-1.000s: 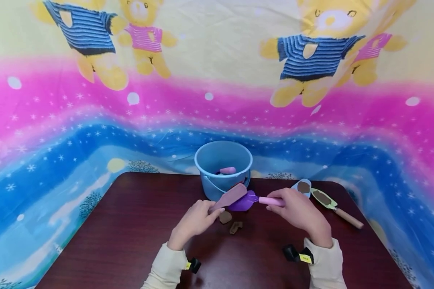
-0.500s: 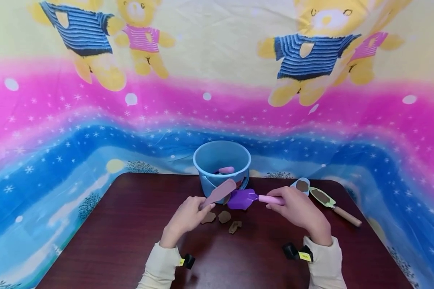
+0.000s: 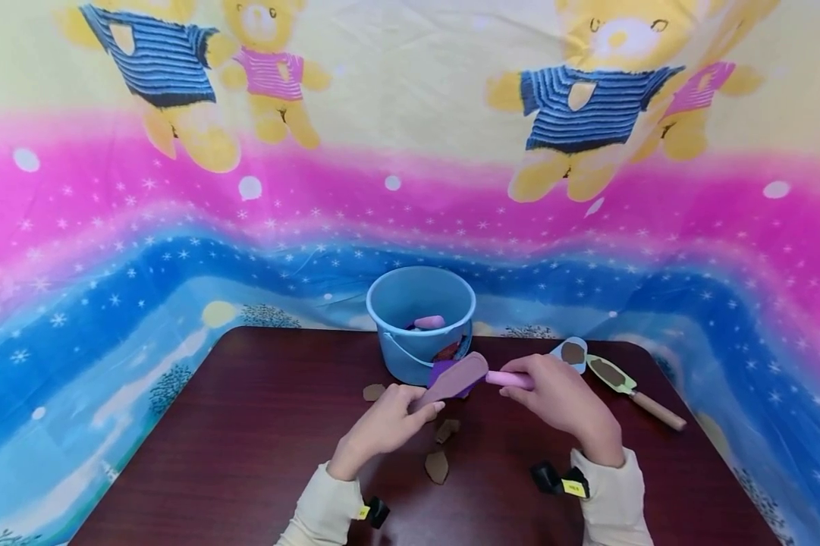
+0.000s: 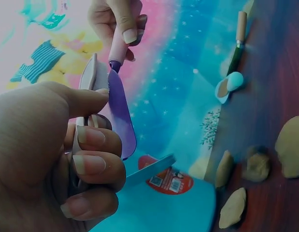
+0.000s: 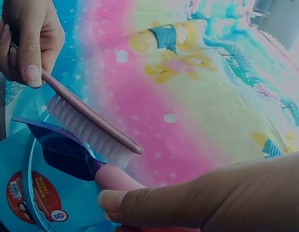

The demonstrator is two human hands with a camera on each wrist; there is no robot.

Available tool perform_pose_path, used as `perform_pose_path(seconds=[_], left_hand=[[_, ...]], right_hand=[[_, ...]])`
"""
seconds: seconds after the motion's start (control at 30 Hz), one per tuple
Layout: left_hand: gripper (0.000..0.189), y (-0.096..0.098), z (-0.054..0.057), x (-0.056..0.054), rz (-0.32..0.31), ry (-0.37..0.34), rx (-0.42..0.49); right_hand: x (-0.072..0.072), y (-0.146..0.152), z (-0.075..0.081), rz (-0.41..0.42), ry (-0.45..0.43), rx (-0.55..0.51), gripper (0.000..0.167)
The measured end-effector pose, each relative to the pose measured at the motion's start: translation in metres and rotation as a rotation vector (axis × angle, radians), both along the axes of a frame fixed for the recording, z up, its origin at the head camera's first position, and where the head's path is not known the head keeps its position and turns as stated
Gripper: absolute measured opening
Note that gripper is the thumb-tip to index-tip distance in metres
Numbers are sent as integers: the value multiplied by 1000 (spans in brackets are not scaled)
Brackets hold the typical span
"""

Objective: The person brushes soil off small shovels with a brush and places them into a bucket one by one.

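Head: left hand (image 3: 385, 425) grips a pink brush (image 3: 456, 378), right hand (image 3: 561, 398) a purple shovel (image 3: 440, 369), blue bucket (image 3: 404, 361) at the shovel's eleven o'clock. Left wrist: brown pieces (image 4: 232, 208) at four o'clock on the tabletop (image 4: 279, 208). Right wrist: bristles (image 5: 86, 128) beside the blade (image 5: 67, 157).

In head view, brush (image 3: 459, 375) hides much of purple shovel (image 3: 440, 369); my left hand (image 3: 391, 425) covers brush handle's end, my right hand (image 3: 560, 394) shovel's grip end. Bucket (image 3: 397, 361) conceals part of pink-handled tool (image 3: 430, 322). My sleeves (image 3: 324, 508) cut by bottom edge.
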State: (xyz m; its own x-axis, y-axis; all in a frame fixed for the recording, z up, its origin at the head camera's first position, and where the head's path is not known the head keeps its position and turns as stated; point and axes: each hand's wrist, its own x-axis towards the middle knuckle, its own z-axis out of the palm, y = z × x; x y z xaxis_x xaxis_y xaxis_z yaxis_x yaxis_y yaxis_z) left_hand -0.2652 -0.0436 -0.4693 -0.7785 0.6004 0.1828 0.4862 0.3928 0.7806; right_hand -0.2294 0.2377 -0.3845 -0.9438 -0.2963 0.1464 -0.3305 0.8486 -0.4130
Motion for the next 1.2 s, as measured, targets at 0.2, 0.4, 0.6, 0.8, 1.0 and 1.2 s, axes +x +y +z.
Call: perform_pose_path(seconds=[0.2,0.4,0.6,0.8,1.0,1.2], left_hand=[[38,0,-3,-2,20,-13,-14],[42,-3,-3,-4,34,-33,-42],[41,-8,-1,-6,63,-17,-58],[44,-17,-2,-10,75,-10,-59],[36,-27,-3,-14,79,-62,-57],[31,-25,0,-13,49,-54,33]], right_hand=[[0,1,1,-12,0,8,19],[3,6,3,-24,12,4,21],[4,10,6,-15,18,-12,22],[6,16,6,-3,64,-20,22],[9,20,4,2,75,-34,25],[6,19,1,16,86,-73,25]])
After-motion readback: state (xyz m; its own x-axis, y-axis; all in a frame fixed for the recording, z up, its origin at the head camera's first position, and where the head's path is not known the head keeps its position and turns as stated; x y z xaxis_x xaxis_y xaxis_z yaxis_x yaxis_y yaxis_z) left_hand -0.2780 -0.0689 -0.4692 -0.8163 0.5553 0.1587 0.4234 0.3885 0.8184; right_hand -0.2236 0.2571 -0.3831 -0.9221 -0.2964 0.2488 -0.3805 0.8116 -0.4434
